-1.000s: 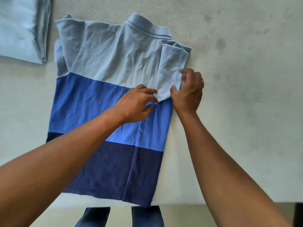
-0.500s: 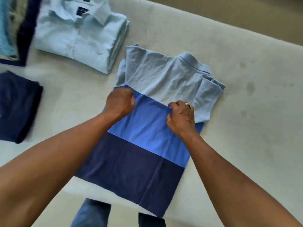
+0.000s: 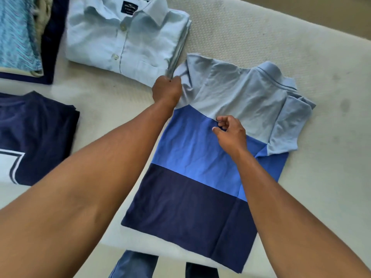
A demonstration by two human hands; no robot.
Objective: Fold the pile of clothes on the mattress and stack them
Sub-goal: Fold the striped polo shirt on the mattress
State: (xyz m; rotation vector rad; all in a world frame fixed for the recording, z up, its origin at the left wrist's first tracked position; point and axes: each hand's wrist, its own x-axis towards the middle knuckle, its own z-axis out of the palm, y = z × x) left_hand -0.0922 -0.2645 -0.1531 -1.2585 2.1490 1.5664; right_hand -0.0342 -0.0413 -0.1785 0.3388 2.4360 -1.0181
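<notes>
Your left hand (image 3: 166, 91) grips the left sleeve edge of the three-tone polo shirt (image 3: 200, 177), fingers curled tight round the pale-blue cloth. It is just beside the folded light-blue dress shirt (image 3: 124, 37). Your right hand (image 3: 230, 133) sits over the line where the pale band meets the mid-blue band. Its fingers are bent, with thumb and forefinger close together, but you cannot tell whether they pinch the fabric. The polo lies flat on the mattress (image 3: 301, 47), collar away from you and navy hem at the near edge, with its right sleeve folded in over the body. To the left lie a folded navy T-shirt (image 3: 36, 127) with a white print and, beyond it, a stack (image 3: 16, 33) topped by a turquoise patterned garment. Your jeans (image 3: 136, 265) show below the mattress edge.
</notes>
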